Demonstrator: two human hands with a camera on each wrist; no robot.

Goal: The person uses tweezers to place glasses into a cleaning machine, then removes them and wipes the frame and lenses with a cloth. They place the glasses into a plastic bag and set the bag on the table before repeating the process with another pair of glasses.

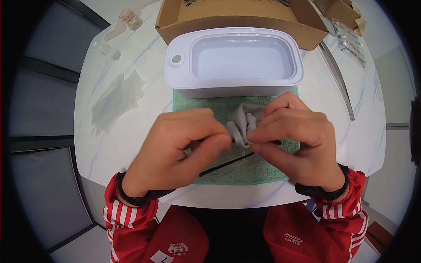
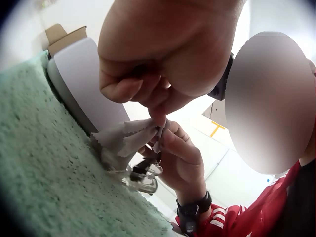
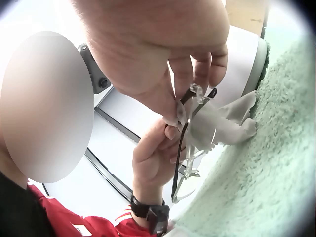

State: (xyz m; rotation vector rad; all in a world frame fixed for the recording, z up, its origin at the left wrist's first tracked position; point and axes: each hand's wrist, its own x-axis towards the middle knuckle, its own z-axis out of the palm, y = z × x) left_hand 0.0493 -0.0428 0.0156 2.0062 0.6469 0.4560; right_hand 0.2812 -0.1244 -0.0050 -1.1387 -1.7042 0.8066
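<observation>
A pair of glasses with clear frame parts and dark temples (image 3: 176, 163) is held between both hands above a green towel (image 1: 228, 175). My right hand (image 1: 302, 136) pinches a grey cloth (image 1: 240, 120) against the glasses, thumb and fingertips together. My left hand (image 1: 175, 147) pinches the glasses at the cloth's left side, its fingertips close to the right hand's. One dark temple (image 1: 226, 164) slants below the hands in the head view. The cloth hides much of the frame, and which part the left fingertips hold is mostly covered.
Behind the towel's front part stands a white basin (image 1: 237, 91) with a cardboard box (image 1: 245, 22) beyond it. Clear plastic bags (image 1: 116, 103) and small jars (image 1: 131, 19) lie at left. A curved grey strip (image 1: 337, 79) and packaged items (image 1: 351, 44) are at right.
</observation>
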